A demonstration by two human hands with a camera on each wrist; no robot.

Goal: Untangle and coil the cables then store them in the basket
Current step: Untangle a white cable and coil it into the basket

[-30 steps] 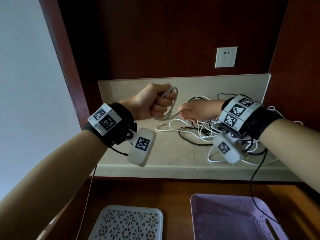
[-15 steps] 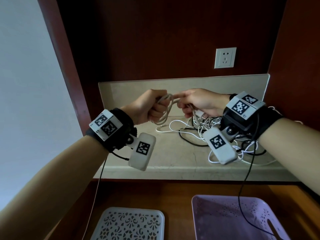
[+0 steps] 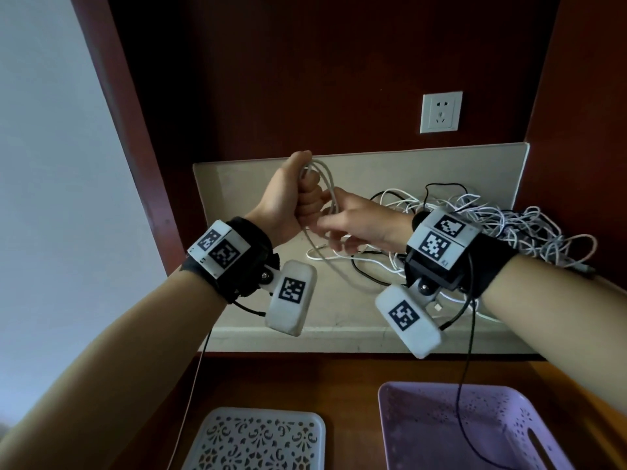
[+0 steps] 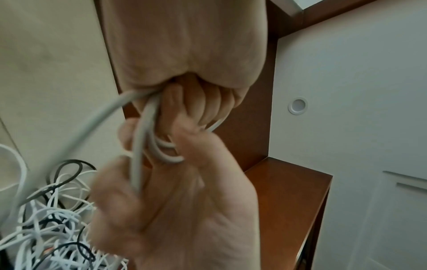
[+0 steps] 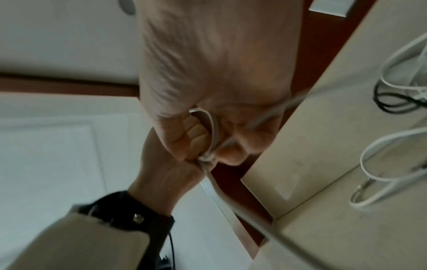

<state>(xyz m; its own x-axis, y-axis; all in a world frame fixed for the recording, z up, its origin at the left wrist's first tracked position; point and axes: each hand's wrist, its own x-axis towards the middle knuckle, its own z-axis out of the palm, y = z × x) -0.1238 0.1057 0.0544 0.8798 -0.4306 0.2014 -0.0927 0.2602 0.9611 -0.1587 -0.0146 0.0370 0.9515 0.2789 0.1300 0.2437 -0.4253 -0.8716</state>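
My left hand point(image 3: 303, 195) is raised above the stone shelf point(image 3: 339, 320) and grips several loops of a grey-white cable point(image 3: 328, 184) in its fist. The left wrist view shows those loops point(image 4: 148, 146) bunched under the curled fingers point(image 4: 198, 109). My right hand point(image 3: 334, 232) sits just below and right of the fist, its fingers curled round the cable's free strand point(image 4: 136, 173). That strand trails down to the shelf. A tangle of white and black cables point(image 3: 502, 225) lies behind the right wrist. The purple basket point(image 3: 509, 422) stands below at the right.
A white perforated tray or lid point(image 3: 258, 439) lies left of the basket on the wooden surface. A wall socket point(image 3: 441, 111) is on the dark back panel. Wooden side panels close in the shelf. A loose white cable with a plug point(image 5: 369, 182) lies on it.
My left fist has risen and turned more upright with the loops. My right hand, at fist height half a second ago, has dropped below it along the strand.
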